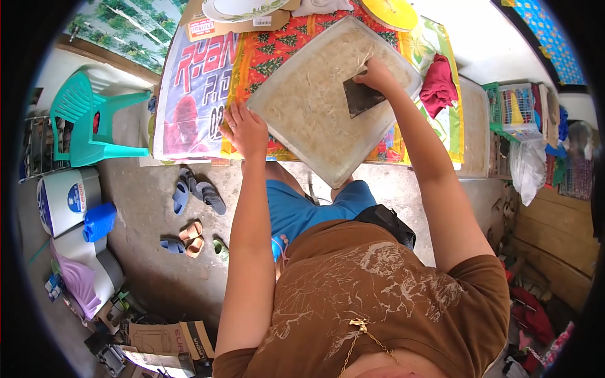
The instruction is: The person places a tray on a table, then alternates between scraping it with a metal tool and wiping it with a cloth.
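Note:
A large pale board [302,88] with rounded corners and a mottled beige surface lies at an angle on the covered table, one corner jutting over the near edge. My right hand [377,75] grips the upper edge of a dark, flat, four-sided piece [363,102] against the board's right half; its exact kind cannot be made out. At the board's left corner, my left hand [244,128] lies flat with fingers stretched out over the tablecloth, holding nothing.
Right of the board lies a crumpled dark red cloth [439,86]. A yellow round lid [391,12] and a cardboard box [233,25] under a white plate [242,7] are at the back. A green chair [94,120] stands left; several slippers [208,196] lie on the floor.

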{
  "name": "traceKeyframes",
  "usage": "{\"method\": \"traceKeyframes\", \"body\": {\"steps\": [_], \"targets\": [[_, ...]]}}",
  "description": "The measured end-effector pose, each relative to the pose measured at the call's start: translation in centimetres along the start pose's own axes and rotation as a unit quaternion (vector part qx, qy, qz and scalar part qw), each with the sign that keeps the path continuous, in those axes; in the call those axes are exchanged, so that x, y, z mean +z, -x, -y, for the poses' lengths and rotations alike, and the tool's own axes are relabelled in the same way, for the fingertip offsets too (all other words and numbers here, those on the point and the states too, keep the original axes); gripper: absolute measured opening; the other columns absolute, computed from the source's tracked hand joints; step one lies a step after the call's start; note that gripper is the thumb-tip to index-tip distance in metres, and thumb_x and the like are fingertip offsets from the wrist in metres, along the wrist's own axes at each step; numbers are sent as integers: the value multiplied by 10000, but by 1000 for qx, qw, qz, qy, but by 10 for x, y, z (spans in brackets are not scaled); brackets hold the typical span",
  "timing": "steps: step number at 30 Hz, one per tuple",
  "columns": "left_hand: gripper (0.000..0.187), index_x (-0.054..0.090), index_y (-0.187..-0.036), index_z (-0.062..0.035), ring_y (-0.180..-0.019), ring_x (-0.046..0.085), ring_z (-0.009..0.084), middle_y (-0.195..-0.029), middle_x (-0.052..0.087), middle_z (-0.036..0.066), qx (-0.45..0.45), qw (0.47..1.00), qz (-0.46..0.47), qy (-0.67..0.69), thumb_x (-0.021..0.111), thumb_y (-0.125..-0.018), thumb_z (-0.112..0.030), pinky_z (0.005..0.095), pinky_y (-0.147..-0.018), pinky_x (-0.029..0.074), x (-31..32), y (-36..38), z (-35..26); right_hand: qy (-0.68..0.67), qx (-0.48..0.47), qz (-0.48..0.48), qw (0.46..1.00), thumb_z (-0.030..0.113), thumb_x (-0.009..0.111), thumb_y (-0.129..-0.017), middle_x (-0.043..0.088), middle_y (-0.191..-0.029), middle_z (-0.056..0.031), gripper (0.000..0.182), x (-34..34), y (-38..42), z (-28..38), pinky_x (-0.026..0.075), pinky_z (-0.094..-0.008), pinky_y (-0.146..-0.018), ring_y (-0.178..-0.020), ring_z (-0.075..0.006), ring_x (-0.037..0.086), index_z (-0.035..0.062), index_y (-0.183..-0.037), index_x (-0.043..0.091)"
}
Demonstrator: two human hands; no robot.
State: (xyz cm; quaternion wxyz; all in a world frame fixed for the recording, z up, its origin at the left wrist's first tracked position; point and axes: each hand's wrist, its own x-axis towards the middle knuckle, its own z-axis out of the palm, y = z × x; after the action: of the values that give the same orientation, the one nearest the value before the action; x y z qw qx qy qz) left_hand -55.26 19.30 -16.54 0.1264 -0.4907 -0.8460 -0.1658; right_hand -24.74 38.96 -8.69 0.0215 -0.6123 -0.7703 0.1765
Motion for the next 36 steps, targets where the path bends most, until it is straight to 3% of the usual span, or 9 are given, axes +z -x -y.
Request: {"method": "traceKeyframes", "body": {"steps": [6,9,13,17,20,24,27,30,36], "targets": [[414,527,-1354,-111,-1391,410,284,-1452,489,61,6,1000,-11,0,443,-983,-274,607,-1105,265,-1,0,0,-147,-65,104,982,277,792,-715,707,-985,-200,462,7,8,-40,513,-381,-897,-963,-320,677,8,-1079,696],[399,553,-1324,-98,-1367,441,299,-1431,519,80,6,1000,-13,-3,471,-973,-268,595,-1110,269,-3,0,-1,-310,-59,108,943,177,752,-793,719,-1013,-114,275,-19,23,-34,499,-338,-877,-987,-186,647,18,-1012,699],[383,563,-1302,-98,-1361,447,302,-1429,519,77,8,1000,-20,1,476,-968,-262,600,-1101,278,-2,0,-1,-250,-143,22,957,70,704,-833,710,-969,-59,82,-56,75,-5,473,-297,-886,-955,-118,633,38,-905,682],[373,568,-1290,-101,-1356,454,301,-1421,524,77,8,1000,-22,-1,482,-963,-258,614,-1082,299,-2,0,-1,-171,-196,-71,963,5,704,-752,631,-1181,-102,139,-15,112,-31,453,-390,-967,-1141,-306,570,86,-865,690],[373,568,-1291,-104,-1354,456,300,-1416,527,75,12,999,-31,-8,483,-961,-255,624,-1071,310,0,-1,0,-108,-161,-18,981,7,682,-770,606,-1215,-99,137,11,134,-56,448,-390,-978,-1163,-310,556,98,-872,690],[391,529,-1335,-125,-1398,405,272,-1450,499,61,-2,1000,2,-8,446,-984,-276,621,-1103,267,-1,0,-1,-256,85,-78,960,199,771,-771,601,-1159,-193,434,33,125,-58,501,-409,-921,-1158,-339,559,40,-1141,608],[404,516,-1354,-130,-1401,401,273,-1462,489,62,-3,1000,11,-4,439,-987,-279,622,-1111,251,-3,-1,-1,-114,91,-171,974,384,860,-683,574,-1166,-247,855,45,112,-31,520,-434,-880,-1143,-372,563,7,-1336,456],[413,506,-1368,-135,-1404,396,275,-1472,481,61,-7,1000,11,4,431,-990,-283,623,-1117,239,0,-1,0,-42,176,-61,982,512,893,-596,516,-1281,-291,1137,24,115,25,477,-443,-971,-1161,-427,552,-7,-1438,333],[415,549,-1344,-122,-1371,443,287,-1431,524,57,1,1000,-15,-11,459,-968,-274,617,-1095,293,0,-1,-1,-137,208,-38,968,428,893,-624,593,-1217,-283,1033,35,92,11,488,-443,-957,-1127,-431,596,-26,-1389,368]]}}
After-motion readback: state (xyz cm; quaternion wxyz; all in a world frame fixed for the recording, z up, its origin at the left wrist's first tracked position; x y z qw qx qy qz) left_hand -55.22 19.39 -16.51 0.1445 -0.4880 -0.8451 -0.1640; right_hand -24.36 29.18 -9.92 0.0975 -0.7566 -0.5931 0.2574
